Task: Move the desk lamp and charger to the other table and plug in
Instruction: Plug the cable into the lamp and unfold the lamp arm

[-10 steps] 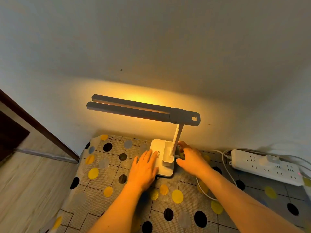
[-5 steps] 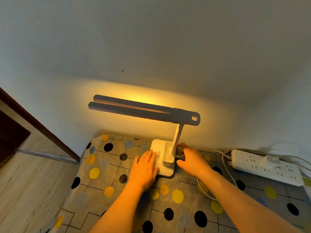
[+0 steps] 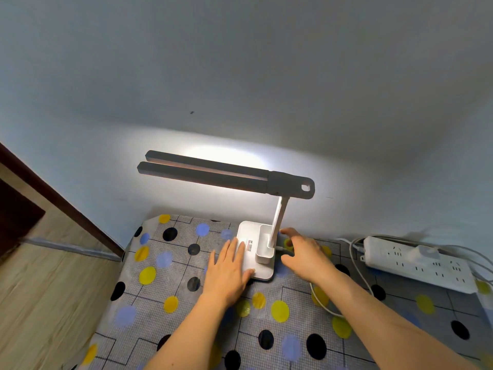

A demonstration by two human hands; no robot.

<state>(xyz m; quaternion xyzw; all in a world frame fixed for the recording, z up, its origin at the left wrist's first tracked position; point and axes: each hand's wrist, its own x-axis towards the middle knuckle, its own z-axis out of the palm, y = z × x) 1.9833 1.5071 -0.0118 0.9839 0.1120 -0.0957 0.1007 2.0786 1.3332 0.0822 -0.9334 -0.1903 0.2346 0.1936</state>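
The light from the desk lamp is now cool white where half a second ago it was warm yellow, and the patch it throws on the wall has turned from amber to pale. The lamp is lit, so it has power. I judge it is already set on its new tabletop and plugged in, and the person is trying its colour settings.

The left hand lies flat, its fingers straight and resting on the lamp's white base, as before. The right hand has drawn slightly back from the base. Its fingers are spread and loosely bent, and as far as I can see they hold nothing. A small cable end sits at the base's edge just ahead of the right thumb.

To the right of the right fingers, well apart, a white power strip lies by the wall with what looks like the charger plugged into it. A white cable loops between the strip and the right wrist.

The tabletop wears a grey gridded cloth with black, yellow and blue dots. Left of the left fingers are wood-look floor and a dark skirting.
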